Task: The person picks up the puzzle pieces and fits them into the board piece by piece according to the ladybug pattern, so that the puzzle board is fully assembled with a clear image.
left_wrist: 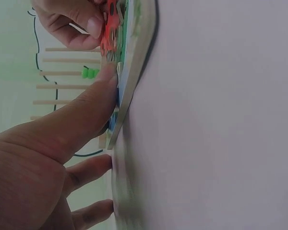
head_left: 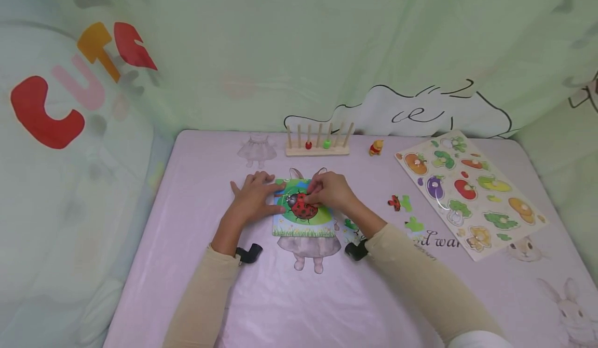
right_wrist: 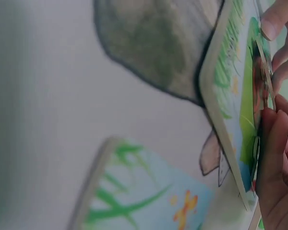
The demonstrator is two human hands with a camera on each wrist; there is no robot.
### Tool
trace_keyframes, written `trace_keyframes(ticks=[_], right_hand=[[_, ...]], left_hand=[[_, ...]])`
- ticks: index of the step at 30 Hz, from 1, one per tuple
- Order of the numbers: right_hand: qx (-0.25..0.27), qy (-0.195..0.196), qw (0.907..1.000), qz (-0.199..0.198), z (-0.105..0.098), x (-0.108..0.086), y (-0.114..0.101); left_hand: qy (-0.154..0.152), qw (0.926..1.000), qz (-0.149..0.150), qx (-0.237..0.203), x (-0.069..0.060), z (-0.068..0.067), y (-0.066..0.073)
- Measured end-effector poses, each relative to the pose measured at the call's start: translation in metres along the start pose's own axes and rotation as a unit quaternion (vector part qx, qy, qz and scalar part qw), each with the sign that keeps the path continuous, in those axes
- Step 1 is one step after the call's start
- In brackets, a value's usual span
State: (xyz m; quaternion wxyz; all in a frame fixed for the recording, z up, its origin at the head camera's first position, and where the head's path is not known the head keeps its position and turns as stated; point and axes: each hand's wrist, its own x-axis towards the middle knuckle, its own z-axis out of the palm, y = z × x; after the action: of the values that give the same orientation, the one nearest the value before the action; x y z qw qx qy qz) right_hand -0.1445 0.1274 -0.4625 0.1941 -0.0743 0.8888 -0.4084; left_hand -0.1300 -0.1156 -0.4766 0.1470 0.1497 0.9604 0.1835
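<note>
A square ladybug jigsaw board point(head_left: 299, 232) lies on the table in front of me. My left hand point(head_left: 252, 200) rests at its left edge with the fingers spread, the thumb lying on the board's face. From the right, my right hand point(head_left: 333, 191) pinches a ladybug puzzle piece point(right_wrist: 266, 72) between thumb and fingers. That piece stands tilted over the picture in the right wrist view, partly hidden by the fingers. The left wrist view shows the red spotted part point(left_wrist: 111, 24) beside the right fingertips, close to the left thumb point(left_wrist: 93, 103).
Loose jigsaw pieces point(head_left: 413, 225) lie to the right, and a grass-patterned piece point(right_wrist: 134, 191) is near the right wrist. Behind stand a wooden peg rack point(head_left: 317, 151) with red and green beads and a small bear figure point(head_left: 376, 148). A vegetable knob puzzle point(head_left: 472, 192) lies far right.
</note>
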Motion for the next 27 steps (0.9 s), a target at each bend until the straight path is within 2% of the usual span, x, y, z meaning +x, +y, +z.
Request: trace_keyframes(ticks=[12,23,27], right_hand=[[-0.097,0.044,0.9941,-0.019,0.0033,-0.0009,-0.0062],[-0.111,0.039,0.9931,0.001,0.0041,-0.0008,-0.0096],[-0.112,0.030,0.9932,-0.008,0.0007,-0.0041,-0.0086]], left_hand=[[0.003,1.0000,-0.001,-0.002,-0.0005,-0.0013,0.0014],[0.000,1.0000,-0.004,0.001,0.0008,-0.0010,0.0012],[0.001,1.0000,-0.002,0.001,0.0008,-0.0010,0.0007]])
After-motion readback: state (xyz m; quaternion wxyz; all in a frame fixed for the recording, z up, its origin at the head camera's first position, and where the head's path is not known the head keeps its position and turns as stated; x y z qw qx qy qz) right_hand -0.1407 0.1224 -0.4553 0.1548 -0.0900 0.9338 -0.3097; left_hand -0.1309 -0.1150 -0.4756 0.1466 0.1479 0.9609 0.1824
